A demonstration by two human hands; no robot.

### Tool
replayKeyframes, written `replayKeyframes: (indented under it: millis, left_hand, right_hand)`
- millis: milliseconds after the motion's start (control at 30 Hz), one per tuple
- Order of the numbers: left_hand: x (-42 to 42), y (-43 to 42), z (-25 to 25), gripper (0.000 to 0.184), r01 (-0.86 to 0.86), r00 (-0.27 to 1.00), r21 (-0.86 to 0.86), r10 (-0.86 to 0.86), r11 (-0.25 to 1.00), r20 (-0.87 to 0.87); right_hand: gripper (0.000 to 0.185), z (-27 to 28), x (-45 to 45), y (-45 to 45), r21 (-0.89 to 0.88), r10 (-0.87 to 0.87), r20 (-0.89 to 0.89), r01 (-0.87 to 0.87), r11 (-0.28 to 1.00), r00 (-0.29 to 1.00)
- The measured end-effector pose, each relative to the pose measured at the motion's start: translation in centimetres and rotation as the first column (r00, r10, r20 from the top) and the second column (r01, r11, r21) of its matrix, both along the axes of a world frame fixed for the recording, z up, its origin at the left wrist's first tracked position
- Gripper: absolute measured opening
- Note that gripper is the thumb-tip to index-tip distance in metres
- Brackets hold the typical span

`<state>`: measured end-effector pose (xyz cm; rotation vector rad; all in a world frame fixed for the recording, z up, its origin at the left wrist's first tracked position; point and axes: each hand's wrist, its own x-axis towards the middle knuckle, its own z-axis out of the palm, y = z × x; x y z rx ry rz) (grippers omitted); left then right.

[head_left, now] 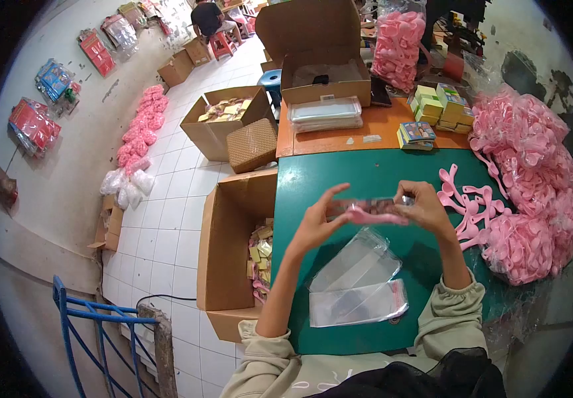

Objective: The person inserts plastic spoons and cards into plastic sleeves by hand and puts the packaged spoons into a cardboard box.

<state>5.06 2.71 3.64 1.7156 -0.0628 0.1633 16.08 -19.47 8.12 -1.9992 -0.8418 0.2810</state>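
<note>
A pink plastic spoon [371, 217] and a blurred, dark-patterned packet above it are held between both hands over the green table. My left hand [317, 222] grips the left end, thumb under the spoon and index finger lifted. My right hand [427, 207] pinches the other end with curled fingers, where a shiny bit of clear plastic shows. Motion blur hides whether the spoon lies inside the packet. Below the hands, several clear plastic bags [358, 304] lie overlapping on the table. Loose pink spoons [473, 207] are scattered beyond my right hand.
A large bag of pink spoons [531, 192] fills the table's right side. Small boxes [417, 132] and stacked clear bags [326, 114] sit at the back. Left of the green table [299, 172] stands an open carton [217, 245] with packed items. A person [208, 18] sits far off.
</note>
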Motion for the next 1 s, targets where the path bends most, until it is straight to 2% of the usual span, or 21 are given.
replayKeyframes:
  millis: [33, 67, 100, 167, 200, 300, 433, 533, 733, 900, 1000]
  left_hand:
    - [0.1, -0.7, -0.9, 0.061, -0.170, 0.983, 0.143, 0.157, 0.975, 0.096]
    - [-0.1, -1.6, -1.7, 0.058, -0.242, 0.970, -0.057, 0.241, 0.969, -0.038]
    - [-0.8, -2.1, -2.0, 0.058, -0.180, 0.978, -0.246, 0.146, 0.952, -0.150]
    - [-1.9, -2.9, -2.3, 0.056, -0.110, 0.946, -0.600, -0.101, 0.793, -0.307]
    - [-2.2, -3.0, -2.4, 0.056, -0.097, 0.915, -0.622, -0.176, 0.777, -0.363]
    - [-3.3, -3.3, -2.4, 0.057, -0.096, 0.906, -0.522, -0.142, 0.847, -0.398]
    - [-4.1, -2.9, -3.1, 0.058, -0.013, 0.884, -0.508, -0.227, 0.861, -0.408]
    - [-4.5, -2.5, -2.3, 0.056, -0.018, 0.859, -0.507, -0.246, 0.862, -0.449]
    - [-4.6, -2.2, -2.8, 0.051, -0.064, 0.879, -0.555, -0.217, 0.829, -0.425]
    - [-4.5, -2.0, -3.0, 0.052, -0.109, 0.890, -0.681, -0.234, 0.724, -0.391]
    - [-4.5, -2.1, -2.2, 0.056, -0.110, 0.892, -0.655, -0.217, 0.747, -0.397]
  right_hand:
    - [0.017, 0.2, -0.4, 0.3, 0.027, -0.032, 0.045, 0.031, 0.999, 0.998]
    - [0.018, 0.5, -0.9, 0.9, 0.054, -0.064, 0.087, 0.059, 0.997, 0.994]
    - [0.019, 0.6, -1.3, 1.2, 0.081, -0.098, 0.129, 0.088, 0.993, 0.987]
    - [0.022, 0.2, -1.4, 1.2, 0.010, 0.233, 0.116, -0.236, 0.972, 0.966]
    - [0.024, -0.1, -1.5, 1.3, -0.021, 0.393, 0.099, -0.393, 0.919, 0.914]
    - [0.030, -1.3, -2.0, 1.7, -0.165, 0.479, 0.100, -0.460, 0.872, 0.872]
    - [0.024, -3.2, -3.0, 2.3, -0.319, 0.504, 0.127, -0.446, 0.836, 0.854]
    - [0.017, -3.5, -4.3, 3.2, -0.270, 0.452, 0.127, -0.408, 0.872, 0.883]
    - [0.014, -2.6, -5.0, 3.7, -0.298, 0.477, 0.208, -0.409, 0.862, 0.854]
    - [0.013, -2.5, -6.1, 4.0, -0.313, 0.469, 0.429, -0.360, 0.879, 0.772]
    - [0.013, -2.8, -7.0, 4.1, -0.341, 0.450, 0.563, -0.301, 0.891, 0.693]
